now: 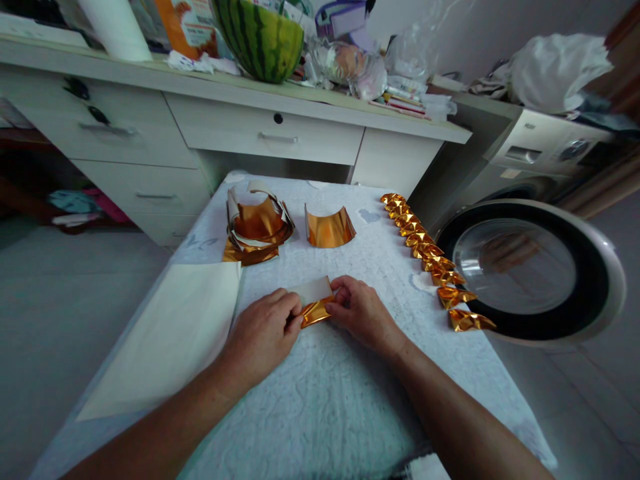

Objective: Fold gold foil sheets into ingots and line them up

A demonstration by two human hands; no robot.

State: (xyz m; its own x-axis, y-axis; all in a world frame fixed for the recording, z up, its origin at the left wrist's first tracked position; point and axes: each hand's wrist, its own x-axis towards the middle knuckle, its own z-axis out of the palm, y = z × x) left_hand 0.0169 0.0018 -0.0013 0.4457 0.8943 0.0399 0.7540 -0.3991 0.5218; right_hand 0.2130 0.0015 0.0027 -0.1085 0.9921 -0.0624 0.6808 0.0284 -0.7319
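Between my hands is a sheet of gold foil paper (pixel 316 311), its near edge folded up so a gold strip lies below the pale back. My left hand (pixel 270 327) grips its left end with curled fingers. At the right end, my right hand (pixel 357 310) pinches it between thumb and fingers. Beyond them a single curved gold sheet (pixel 330 228) rests on the cloth, beside a curled stack of gold foil paper (pixel 257 223). Along the right edge runs a row of folded gold pieces (pixel 425 250), pointed like ingots.
A large pale paper sheet (pixel 170 333) lies on the left of the cloth-covered table (pixel 320 407). Behind stands a white drawer counter (pixel 270 137) with a cut watermelon (pixel 260 40) and bags. The open round washing machine door (pixel 525 267) reaches close to the table's right edge.
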